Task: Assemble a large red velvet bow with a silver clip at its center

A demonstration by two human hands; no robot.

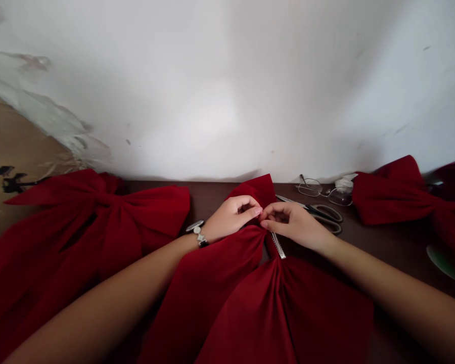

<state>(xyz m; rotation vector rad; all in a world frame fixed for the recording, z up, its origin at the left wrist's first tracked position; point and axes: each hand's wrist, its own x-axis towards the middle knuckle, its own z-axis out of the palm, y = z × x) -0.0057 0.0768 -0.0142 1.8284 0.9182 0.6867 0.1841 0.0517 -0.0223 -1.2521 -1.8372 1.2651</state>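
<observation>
A large red fabric bow [246, 298] lies in front of me, its tails spread toward me. At its gathered middle, my left hand [238, 212] and my right hand [288, 222] meet with their fingertips pinched on the red cloth. The exact spot they grip is partly hidden by the fingers. Just below the right fingertips, a narrow silvery strip [278, 246] lies against a band of red cloth. Behind the right hand rests a pair of scissors [326, 212], partly covered by that hand.
Another red bow [109, 202] lies at the left and a further one [398, 197] at the right. Eyeglasses [322, 190] and a crumpled white tissue [346, 182] sit by the white wall [212, 101]. A green-and-white round object [443, 264] is at the right; a cardboard box [18, 136] stands far left.
</observation>
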